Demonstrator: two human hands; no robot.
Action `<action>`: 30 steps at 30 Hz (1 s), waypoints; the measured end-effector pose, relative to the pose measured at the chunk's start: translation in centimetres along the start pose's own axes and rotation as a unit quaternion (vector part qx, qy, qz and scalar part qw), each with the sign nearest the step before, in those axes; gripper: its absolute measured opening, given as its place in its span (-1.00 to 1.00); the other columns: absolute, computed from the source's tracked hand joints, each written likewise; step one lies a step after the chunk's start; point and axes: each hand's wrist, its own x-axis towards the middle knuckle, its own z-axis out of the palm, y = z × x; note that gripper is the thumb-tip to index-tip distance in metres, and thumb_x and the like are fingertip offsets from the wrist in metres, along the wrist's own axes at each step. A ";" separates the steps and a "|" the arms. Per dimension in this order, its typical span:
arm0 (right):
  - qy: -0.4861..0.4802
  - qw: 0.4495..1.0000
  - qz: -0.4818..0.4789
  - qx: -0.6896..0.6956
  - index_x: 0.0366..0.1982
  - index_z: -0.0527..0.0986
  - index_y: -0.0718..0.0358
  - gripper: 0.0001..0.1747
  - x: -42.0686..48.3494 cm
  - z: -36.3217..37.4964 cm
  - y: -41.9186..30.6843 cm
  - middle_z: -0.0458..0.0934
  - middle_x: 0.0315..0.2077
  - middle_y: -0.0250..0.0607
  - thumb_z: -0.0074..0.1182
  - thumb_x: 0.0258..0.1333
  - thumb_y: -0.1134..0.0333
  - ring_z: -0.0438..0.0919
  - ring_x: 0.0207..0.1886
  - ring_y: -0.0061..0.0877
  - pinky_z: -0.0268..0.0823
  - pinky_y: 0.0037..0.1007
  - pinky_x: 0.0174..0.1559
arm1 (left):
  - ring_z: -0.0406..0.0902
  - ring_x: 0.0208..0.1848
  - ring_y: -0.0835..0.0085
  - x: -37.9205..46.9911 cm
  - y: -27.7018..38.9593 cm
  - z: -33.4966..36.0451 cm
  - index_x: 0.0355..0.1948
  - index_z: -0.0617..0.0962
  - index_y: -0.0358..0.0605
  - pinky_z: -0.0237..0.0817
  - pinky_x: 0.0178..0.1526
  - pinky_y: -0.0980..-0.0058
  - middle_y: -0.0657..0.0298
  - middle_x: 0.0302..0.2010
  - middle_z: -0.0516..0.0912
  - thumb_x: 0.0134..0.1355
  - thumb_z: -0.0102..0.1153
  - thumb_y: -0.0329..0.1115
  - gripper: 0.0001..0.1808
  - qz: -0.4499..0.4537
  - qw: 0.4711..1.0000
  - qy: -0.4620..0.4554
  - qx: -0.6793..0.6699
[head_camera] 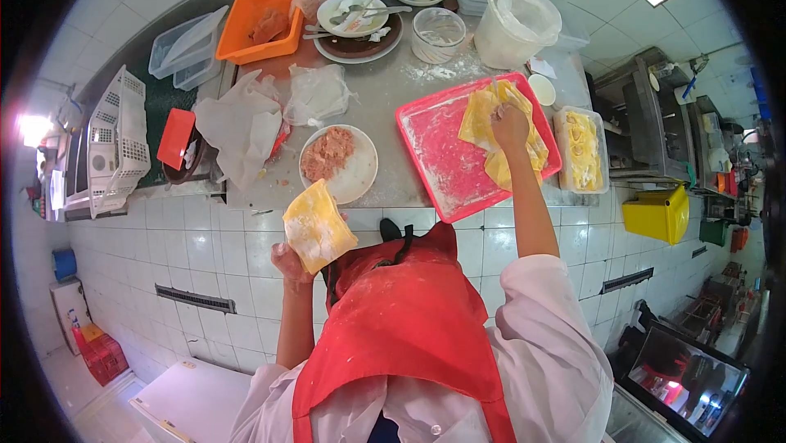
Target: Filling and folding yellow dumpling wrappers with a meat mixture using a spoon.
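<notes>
My left hand [293,263] holds a stack of floured yellow dough wrappers [318,226] just off the near table edge. Beside it, a white plate [359,166] carries raw minced meat [329,153] on its left part. My right hand [509,123] reaches over the pink tray [430,182], its fingers closed at a yellow cloth-like sheet [482,114] that lies crumpled over the tray's right side. What the fingers grip there is partly hidden; a thin handle-like end shows above them. Right of the tray, a clear plastic box [603,154] holds folded yellow dumplings [582,151].
An orange basin [230,37], stacked dirty dishes [353,16], clear tubs [438,34] and a white lined bucket [516,31] stand along the back. Crumpled plastic sheets [242,130] lie left of the plate. A white basket [116,142] is at far left, a yellow bin [657,216] at right.
</notes>
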 end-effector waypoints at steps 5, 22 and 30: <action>0.021 0.996 -0.085 0.031 -0.44 0.55 0.27 -0.72 -2.0 -1.7 -2.2 0.61 -0.41 0.03 0.13 0.14 0.17 0.61 -0.30 -0.05 0.45 -0.13 -0.23 | 0.44 0.23 -0.04 -1.4 0.3 -1.6 0.33 0.28 -0.31 0.28 0.28 0.00 -0.04 0.25 0.44 0.11 0.09 0.03 -0.15 0.064 0.991 0.105 0.046; -0.205 0.932 -0.295 0.050 0.18 0.49 0.12 -0.45 -15.0 -2.2 -24.3 0.50 -0.30 -0.14 0.03 0.09 0.40 0.60 -0.32 -0.19 0.48 -0.19 -0.27 | 0.52 0.20 0.13 0.4 -2.9 -3.9 0.30 0.30 -0.26 0.34 0.27 0.13 0.02 0.22 0.50 0.45 -0.26 -0.14 -0.48 -0.058 0.982 0.170 0.058; -0.252 0.930 -0.267 0.024 0.21 0.45 0.17 -0.44 -15.1 -4.8 -25.8 0.49 -0.28 -0.11 0.01 0.10 0.43 0.60 -0.34 -0.17 0.47 -0.17 -0.29 | 0.50 0.23 0.08 0.9 -3.8 -0.8 0.32 0.29 -0.25 0.33 0.28 0.07 -0.02 0.24 0.48 0.41 -0.16 -0.14 -0.45 -0.041 0.979 0.195 0.047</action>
